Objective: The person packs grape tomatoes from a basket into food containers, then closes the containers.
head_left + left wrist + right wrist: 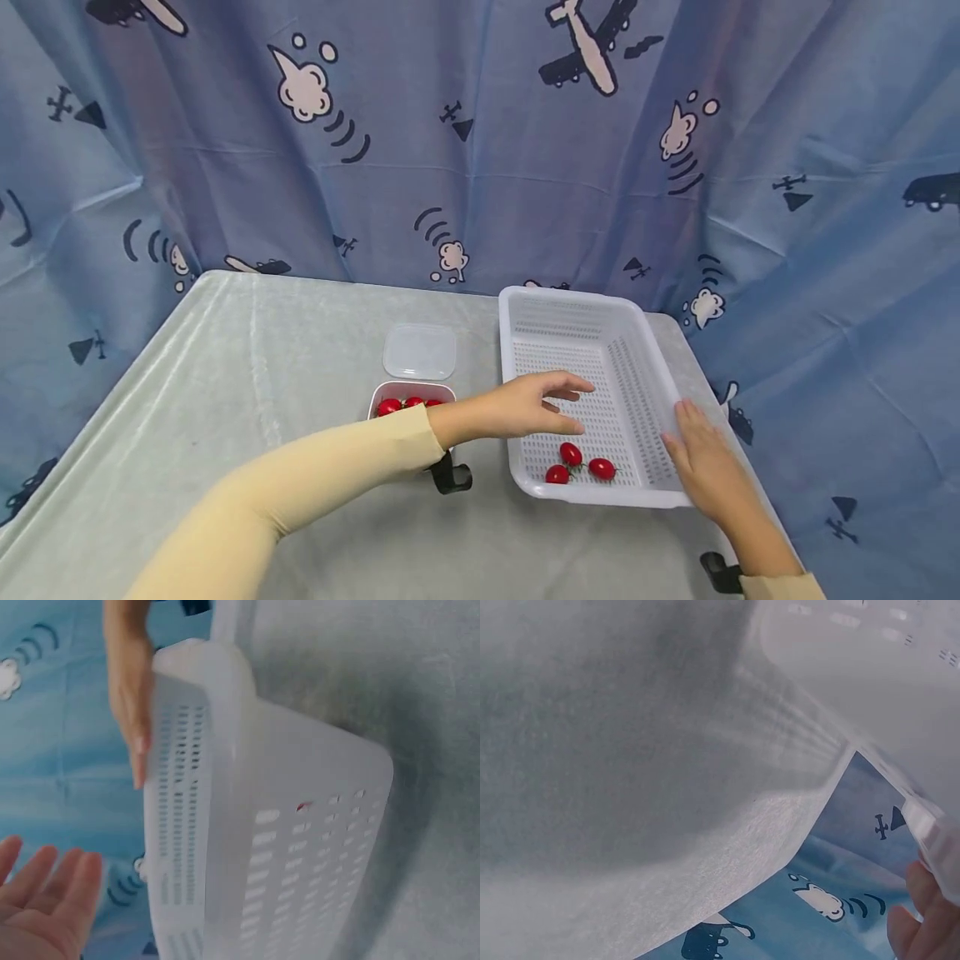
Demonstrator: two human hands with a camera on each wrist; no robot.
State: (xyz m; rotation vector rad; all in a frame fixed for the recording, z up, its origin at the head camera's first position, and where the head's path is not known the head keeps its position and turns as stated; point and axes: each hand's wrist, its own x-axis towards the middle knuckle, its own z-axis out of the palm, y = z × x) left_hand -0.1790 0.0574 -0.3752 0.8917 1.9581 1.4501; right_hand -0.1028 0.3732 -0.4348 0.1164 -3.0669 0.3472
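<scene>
My left hand (534,406) hovers over the white slotted plastic basket (657,358), fingers spread and nothing between them. In the left wrist view the same hand (49,907) shows its fingers apart, beside the basket. Three red cherry tomatoes (602,469) lie at the near end of the basket's floor. My right hand (708,462) rests against the basket's right rim, its fingers fairly straight along the side. Left of the basket, a small container (375,398) holds several more red tomatoes; my left forearm hides its near part.
Behind the small container lies a translucent lid (420,352). A pale cloth (225,375) covers the table, whose right edge runs close beside the basket. A blue printed curtain (390,167) hangs behind the table and along its sides.
</scene>
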